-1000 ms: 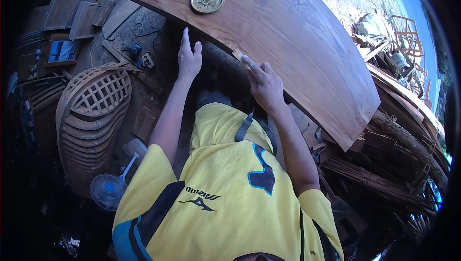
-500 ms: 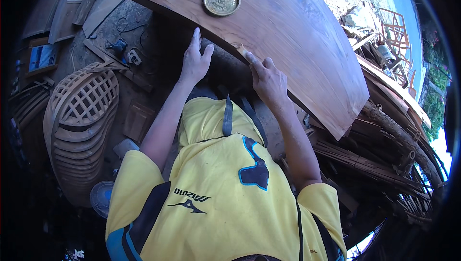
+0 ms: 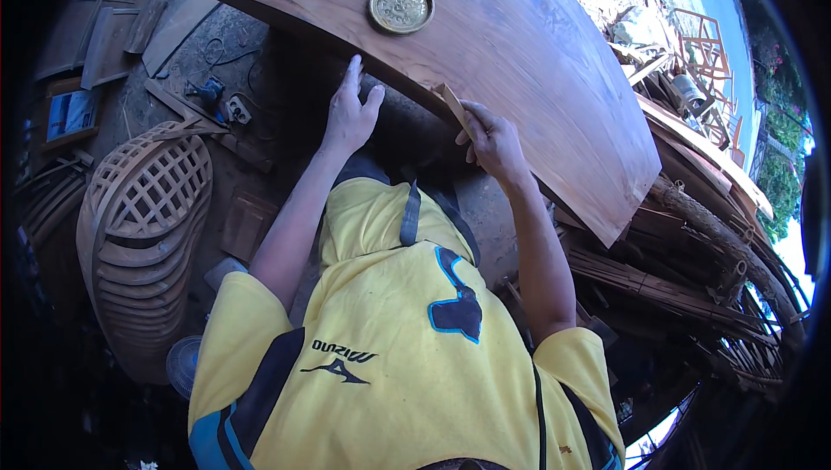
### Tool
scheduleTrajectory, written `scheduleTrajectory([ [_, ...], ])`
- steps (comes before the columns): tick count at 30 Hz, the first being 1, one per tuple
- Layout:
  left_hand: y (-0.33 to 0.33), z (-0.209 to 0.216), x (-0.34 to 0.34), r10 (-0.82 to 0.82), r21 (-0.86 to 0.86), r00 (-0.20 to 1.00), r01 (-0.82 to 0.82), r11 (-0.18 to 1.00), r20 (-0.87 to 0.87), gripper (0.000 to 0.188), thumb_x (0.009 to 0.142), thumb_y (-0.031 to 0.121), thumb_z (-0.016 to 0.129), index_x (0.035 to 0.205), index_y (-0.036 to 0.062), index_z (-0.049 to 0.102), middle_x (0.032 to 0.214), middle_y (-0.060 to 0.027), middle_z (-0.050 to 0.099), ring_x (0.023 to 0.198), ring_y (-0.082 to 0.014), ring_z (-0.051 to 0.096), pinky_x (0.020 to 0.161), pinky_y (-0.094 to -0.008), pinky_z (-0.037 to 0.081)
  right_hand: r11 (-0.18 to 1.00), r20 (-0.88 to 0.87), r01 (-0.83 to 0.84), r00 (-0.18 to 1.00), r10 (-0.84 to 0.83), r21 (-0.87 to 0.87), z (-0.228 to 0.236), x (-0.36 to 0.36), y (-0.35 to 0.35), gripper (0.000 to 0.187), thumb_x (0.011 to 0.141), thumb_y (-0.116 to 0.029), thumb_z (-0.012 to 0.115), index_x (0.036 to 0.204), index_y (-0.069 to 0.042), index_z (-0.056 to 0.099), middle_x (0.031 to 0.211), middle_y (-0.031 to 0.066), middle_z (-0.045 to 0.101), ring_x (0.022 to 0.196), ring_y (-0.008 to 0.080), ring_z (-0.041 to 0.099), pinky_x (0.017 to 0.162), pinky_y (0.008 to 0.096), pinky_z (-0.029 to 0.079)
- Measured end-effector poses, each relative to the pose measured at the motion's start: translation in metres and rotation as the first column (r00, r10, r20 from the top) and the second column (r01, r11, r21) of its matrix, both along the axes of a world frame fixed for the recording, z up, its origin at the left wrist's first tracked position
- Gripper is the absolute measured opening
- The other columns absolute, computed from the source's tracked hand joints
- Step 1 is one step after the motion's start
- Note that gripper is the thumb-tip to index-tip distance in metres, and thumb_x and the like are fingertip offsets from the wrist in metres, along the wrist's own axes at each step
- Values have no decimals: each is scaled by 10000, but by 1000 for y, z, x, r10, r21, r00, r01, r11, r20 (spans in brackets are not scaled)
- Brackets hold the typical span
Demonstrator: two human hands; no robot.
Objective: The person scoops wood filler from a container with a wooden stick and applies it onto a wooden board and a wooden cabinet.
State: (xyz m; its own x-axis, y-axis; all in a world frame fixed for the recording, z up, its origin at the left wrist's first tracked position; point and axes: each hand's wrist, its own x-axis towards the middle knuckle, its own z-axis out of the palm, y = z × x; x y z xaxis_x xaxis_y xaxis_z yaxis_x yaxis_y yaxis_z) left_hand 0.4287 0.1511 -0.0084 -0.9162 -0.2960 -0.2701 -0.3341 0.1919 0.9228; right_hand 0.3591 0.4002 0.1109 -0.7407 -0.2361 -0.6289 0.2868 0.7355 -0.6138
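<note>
A broad wooden panel [image 3: 537, 80] with visible grain spans the space before me, its near edge running close to both hands. My left hand [image 3: 351, 115] is at that edge, fingers stretched out and thumb apart, holding nothing. Whether its fingertips touch the underside I cannot tell. Farther right, my right hand [image 3: 493, 143] grips a flat, narrow, pale tan strip [image 3: 454, 106] that looks like wood. The strip's far end meets the panel's near edge. On the panel, between the hands and beyond them, sits a round brass-coloured lid or shallow tin [image 3: 401, 6].
A slatted, lattice-backed wooden chair frame [image 3: 156, 184] stands at left. Behind it a blue power tool [image 3: 208, 89] and a power socket block [image 3: 236, 109] lie on the floor with cords. Stacked timber [image 3: 675, 280] and a log [image 3: 710, 223] fill the right. A fan [image 3: 183, 364] is lower left.
My right hand has turned and drawn slightly back, so more of the tan strip shows. The left hand stays almost in place. The tin keeps its place on the panel.
</note>
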Motion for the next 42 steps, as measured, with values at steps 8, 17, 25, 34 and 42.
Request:
scheduleTrajectory([
  [8,-2,-1,2,-8,-8,1000,8,1000,-14,744,1018,239,626,1618,-67,311,1585,-335,459,1490,-423,466,1249,-463,369,798,-408,-329,724,556,505,-7,23,-2,408,1084,-254,551,1485,-273,621,936,158,650,823,361,725,707,485,563],
  [17,-3,-6,0,-1,17,1000,1,1000,-16,722,1017,229,622,1612,-62,332,1584,-328,464,1477,-423,482,1231,-460,398,760,-382,-338,708,593,555,3,8,-26,384,1098,-296,544,1474,-306,626,936,168,650,765,373,704,656,502,539],
  [25,-22,-12,2,24,-18,1000,-25,1000,-16,681,1014,222,620,1590,-52,381,1579,-310,479,1453,-424,506,1217,-462,416,677,-140,-443,768,625,588,29,5,-23,432,1048,-214,547,1474,-214,613,1061,216,676,869,401,737,739,525,572],
  [34,-45,-11,6,135,-77,990,-138,987,-39,633,1014,178,610,1588,1,411,1551,-274,512,1434,-417,522,1182,-485,453,669,-170,-442,745,645,598,29,-5,-29,368,1067,-266,541,1413,-241,662,990,200,696,853,405,733,723,522,568],
  [42,-84,6,-11,142,-408,957,-239,881,-254,707,1015,142,581,1646,21,285,1667,-289,310,1519,-472,376,1247,-505,376,671,-184,-480,719,670,566,32,-17,-36,365,1064,-297,569,1418,-275,654,1023,184,714,887,381,736,755,514,573],
])
